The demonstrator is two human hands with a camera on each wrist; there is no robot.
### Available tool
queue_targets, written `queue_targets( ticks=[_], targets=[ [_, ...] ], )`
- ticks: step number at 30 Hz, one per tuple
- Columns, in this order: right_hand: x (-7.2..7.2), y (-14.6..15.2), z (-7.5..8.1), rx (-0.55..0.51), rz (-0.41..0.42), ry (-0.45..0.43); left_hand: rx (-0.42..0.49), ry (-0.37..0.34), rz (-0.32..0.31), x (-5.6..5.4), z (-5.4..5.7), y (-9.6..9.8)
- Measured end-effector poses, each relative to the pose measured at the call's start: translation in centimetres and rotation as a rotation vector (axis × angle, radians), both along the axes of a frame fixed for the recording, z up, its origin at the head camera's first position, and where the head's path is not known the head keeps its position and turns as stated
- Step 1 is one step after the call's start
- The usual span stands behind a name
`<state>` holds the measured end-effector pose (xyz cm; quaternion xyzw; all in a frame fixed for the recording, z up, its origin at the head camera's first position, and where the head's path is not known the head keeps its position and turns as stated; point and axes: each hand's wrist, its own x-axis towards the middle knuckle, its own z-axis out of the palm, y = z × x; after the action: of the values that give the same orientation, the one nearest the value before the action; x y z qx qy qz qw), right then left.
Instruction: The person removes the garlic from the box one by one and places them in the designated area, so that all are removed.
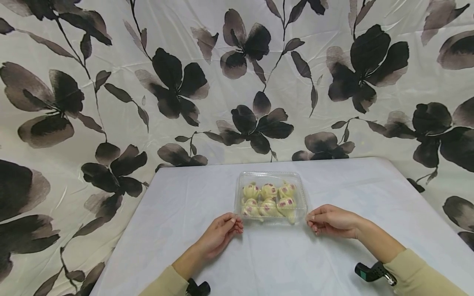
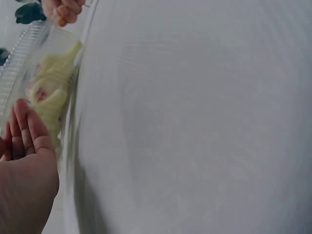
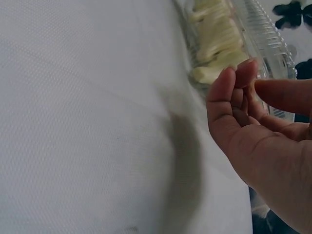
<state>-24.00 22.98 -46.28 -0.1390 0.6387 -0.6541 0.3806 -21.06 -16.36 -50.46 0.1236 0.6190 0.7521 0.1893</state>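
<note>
A clear plastic clamshell container (image 1: 272, 220) lies on the white-covered table, holding several pale yellow, twisted dough pieces (image 1: 268, 190) with purple-pink patches. At its front left corner my left hand (image 1: 222, 235) seems to pinch the rim between thumb and forefinger. My right hand (image 1: 332, 221) does likewise at the front right corner, thumb against bent fingers. The right wrist view shows the right fingertips (image 3: 223, 87) overlapping the container's edge. In the left wrist view, the left hand's other fingers (image 2: 38, 127) stretch along the container's side; its thumb is mostly cut off.
A white cloth (image 1: 281, 263) covers the table. Behind it and to the sides hangs a white sheet (image 1: 207, 16) with dark flower prints. Small black devices (image 1: 370, 272) sit by both wrists at the sleeve cuffs.
</note>
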Motion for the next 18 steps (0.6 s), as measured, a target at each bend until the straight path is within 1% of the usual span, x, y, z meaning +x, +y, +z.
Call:
queue_targets(
  ticks=[3, 7, 10, 14, 18],
  targets=[
    [-0.16, 0.03, 0.22, 0.013, 0.026, 0.033, -0.026, -0.028, -0.005, 0.16, 0.19, -0.22],
    [-0.36, 0.07, 0.56, 0.041, 0.057, 0.084, -0.032, -0.066, -0.025, 0.28, 0.33, -0.4],
    [-0.46, 0.08, 0.78, 0.056, 0.071, 0.107, -0.038, -0.062, -0.032, 0.25, 0.3, -0.5],
    [-0.5, 0.04, 0.93, 0.067, 0.088, 0.12, -0.059, -0.042, 0.001, 0.06, 0.19, -0.75],
    [-0.55, 0.01, 1.06, 0.077, 0.095, 0.123, -0.062, -0.048, 0.027, -0.21, 0.26, -1.06]
  ],
)
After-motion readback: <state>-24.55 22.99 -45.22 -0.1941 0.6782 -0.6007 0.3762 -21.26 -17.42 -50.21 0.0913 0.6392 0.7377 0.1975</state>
